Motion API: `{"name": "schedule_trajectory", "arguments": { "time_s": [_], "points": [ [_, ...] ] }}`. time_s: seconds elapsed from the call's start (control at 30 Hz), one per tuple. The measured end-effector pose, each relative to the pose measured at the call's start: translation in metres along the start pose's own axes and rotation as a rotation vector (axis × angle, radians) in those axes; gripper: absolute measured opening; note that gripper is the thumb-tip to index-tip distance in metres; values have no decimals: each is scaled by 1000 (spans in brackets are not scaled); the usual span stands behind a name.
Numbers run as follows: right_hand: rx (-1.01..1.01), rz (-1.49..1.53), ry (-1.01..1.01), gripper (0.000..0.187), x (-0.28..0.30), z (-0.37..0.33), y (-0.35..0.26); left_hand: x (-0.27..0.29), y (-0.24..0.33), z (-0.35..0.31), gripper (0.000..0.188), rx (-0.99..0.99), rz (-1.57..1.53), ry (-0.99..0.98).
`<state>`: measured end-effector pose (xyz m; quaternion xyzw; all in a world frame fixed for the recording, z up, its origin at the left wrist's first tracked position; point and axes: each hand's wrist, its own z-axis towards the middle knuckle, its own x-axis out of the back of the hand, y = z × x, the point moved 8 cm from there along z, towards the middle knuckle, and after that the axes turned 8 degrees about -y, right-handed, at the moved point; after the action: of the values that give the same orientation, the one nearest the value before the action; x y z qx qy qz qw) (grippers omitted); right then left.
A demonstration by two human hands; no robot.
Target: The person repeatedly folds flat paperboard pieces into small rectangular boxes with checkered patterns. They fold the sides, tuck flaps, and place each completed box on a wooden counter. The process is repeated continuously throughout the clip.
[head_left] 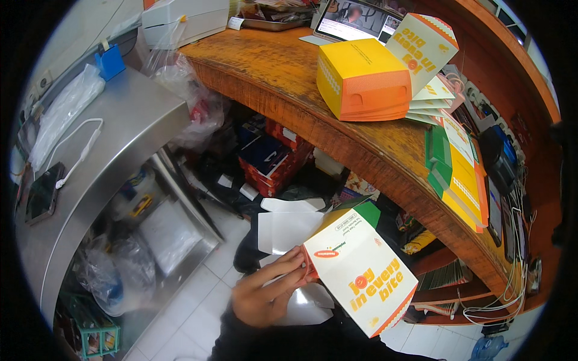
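Observation:
A partly folded cardboard food box (352, 259) is held in the air in front of my body. Its printed white panel faces up, a green side panel (368, 213) shows at the far edge, and plain white flaps (288, 231) spread open to the left. My left hand (265, 295) is closed on the box's left edge, its fingers at a small orange flap. Of my right hand nothing shows; the box and the dark sleeve may hide it.
On the worn wooden counter (259, 63) stand a stack of yellow-orange folded boxes (367, 75) and flat printed cartons (460, 174). A screen (355, 21) is behind. To the left, a steel table (129, 111) bears a phone (44, 192) and a white cable. Loose cables (512, 271) hang at right.

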<state>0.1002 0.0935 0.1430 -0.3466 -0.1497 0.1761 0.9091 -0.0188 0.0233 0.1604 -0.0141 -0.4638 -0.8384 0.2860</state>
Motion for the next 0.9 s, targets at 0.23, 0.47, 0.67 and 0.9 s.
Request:
{"name": "schedule_trajectory", "arguments": {
  "time_s": [0.23, 0.47, 0.67, 0.9],
  "points": [
    [-50, 13, -10, 45, 2, 3, 11, 17, -11, -8, 30, 17, -50, 133],
    [-147, -366, 272, 51, 55, 31, 23, 52, -36, -22, 36, 69, 220, 284],
    [38, -386, -46, 32, 39, 39, 6, 41, -114, -55, 38, 177, -788, 569],
    [187, -461, -359, 46, -7, 31, -5, 4, -87, -42, 92, 314, -690, 239]
  ]
}}
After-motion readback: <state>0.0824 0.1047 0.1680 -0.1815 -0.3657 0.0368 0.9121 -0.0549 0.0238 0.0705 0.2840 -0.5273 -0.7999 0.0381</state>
